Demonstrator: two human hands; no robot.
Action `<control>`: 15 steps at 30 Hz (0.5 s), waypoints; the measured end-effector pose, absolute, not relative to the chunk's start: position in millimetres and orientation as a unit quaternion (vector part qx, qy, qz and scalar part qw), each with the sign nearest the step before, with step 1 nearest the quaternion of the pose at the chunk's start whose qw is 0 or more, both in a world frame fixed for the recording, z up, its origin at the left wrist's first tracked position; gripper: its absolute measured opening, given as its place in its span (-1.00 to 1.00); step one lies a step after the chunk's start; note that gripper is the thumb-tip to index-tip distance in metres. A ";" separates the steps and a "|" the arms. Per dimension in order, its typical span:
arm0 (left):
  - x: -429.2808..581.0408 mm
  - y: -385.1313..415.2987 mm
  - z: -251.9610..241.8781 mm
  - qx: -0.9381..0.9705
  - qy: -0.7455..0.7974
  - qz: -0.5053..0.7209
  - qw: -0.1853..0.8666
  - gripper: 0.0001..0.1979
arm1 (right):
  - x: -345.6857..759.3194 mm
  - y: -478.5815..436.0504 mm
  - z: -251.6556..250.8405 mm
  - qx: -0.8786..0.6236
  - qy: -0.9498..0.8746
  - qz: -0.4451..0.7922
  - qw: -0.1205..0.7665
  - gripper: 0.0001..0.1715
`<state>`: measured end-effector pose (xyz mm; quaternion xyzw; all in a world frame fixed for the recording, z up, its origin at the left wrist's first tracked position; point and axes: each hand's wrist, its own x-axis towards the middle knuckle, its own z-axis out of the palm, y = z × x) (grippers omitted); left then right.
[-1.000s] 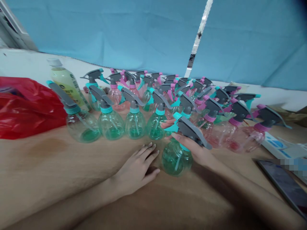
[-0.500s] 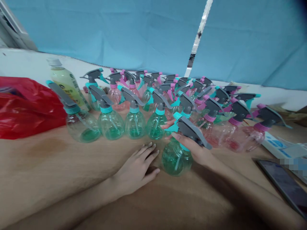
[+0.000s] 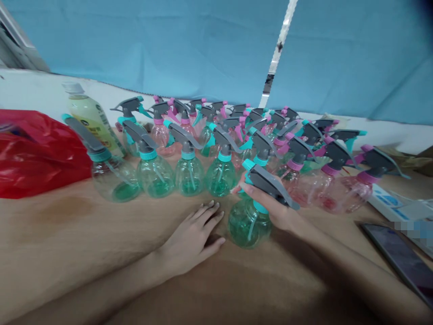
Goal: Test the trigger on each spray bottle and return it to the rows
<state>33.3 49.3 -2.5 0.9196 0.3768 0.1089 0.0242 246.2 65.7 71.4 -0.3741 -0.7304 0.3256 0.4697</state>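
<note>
My right hand [image 3: 270, 203] grips a green spray bottle [image 3: 248, 228] at its grey and turquoise trigger head, with the thumb across the side and the other fingers mostly hidden behind. This bottle stands upright on the wooden table [image 3: 111, 253]. To its left, my left hand [image 3: 194, 239] lies flat on the tabletop with fingers stretched out, holding nothing. Just behind the hands is a row of similar green spray bottles, one of them a green bottle [image 3: 220, 178] close to my left fingertips. Pink spray bottles [image 3: 329, 189] continue the row to the right.
More green and pink sprayers crowd the back of the table. At the left are a red plastic bag [image 3: 43, 158] and a drink bottle with a white cap [image 3: 89, 117]. A phone or tablet [image 3: 395, 253] lies at the right, near a white-and-blue box [image 3: 389, 201]. A blue curtain [image 3: 189, 49] hangs behind.
The fingers of my right hand have drawn in toward the trigger of the green spray bottle. My left hand stays where it was. The view has shifted very slightly.
</note>
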 end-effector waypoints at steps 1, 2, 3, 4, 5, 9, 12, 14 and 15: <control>33.4 49.5 -2.4 0.919 0.377 0.112 0.024 -0.46 | 246.7 65.1 72.7 -0.375 -0.733 0.320 0.470 -0.75; 33.4 49.8 -2.5 0.919 0.377 0.116 0.024 -0.47 | 247.1 64.6 73.9 -0.375 -0.735 0.315 0.469 -0.74; 33.4 50.0 -2.5 0.918 0.377 0.120 0.024 -0.47 | 247.3 64.3 74.8 -0.374 -0.738 0.310 0.469 -0.73; 33.3 50.3 -2.6 0.918 0.376 0.123 0.024 -0.48 | 247.4 64.2 75.4 -0.373 -0.741 0.306 0.467 -0.72; 33.2 50.4 -2.6 0.918 0.375 0.126 0.025 -0.48 | 247.3 64.1 75.8 -0.372 -0.743 0.304 0.466 -0.71; 32.9 50.7 -2.2 0.920 0.372 0.121 0.025 -0.47 | 246.8 64.6 75.4 -0.375 -0.744 0.298 0.465 -0.67; 33.3 50.7 -1.8 0.920 0.373 0.116 0.024 -0.47 | 247.0 65.3 74.2 -0.375 -0.741 0.303 0.468 -0.68; 33.5 50.5 -1.8 0.920 0.373 0.119 0.027 -0.48 | 247.1 65.8 72.8 -0.365 -0.735 0.325 0.470 -0.72; 33.5 50.4 -1.9 0.920 0.372 0.122 0.029 -0.48 | 247.1 66.0 71.8 -0.358 -0.731 0.342 0.471 -0.77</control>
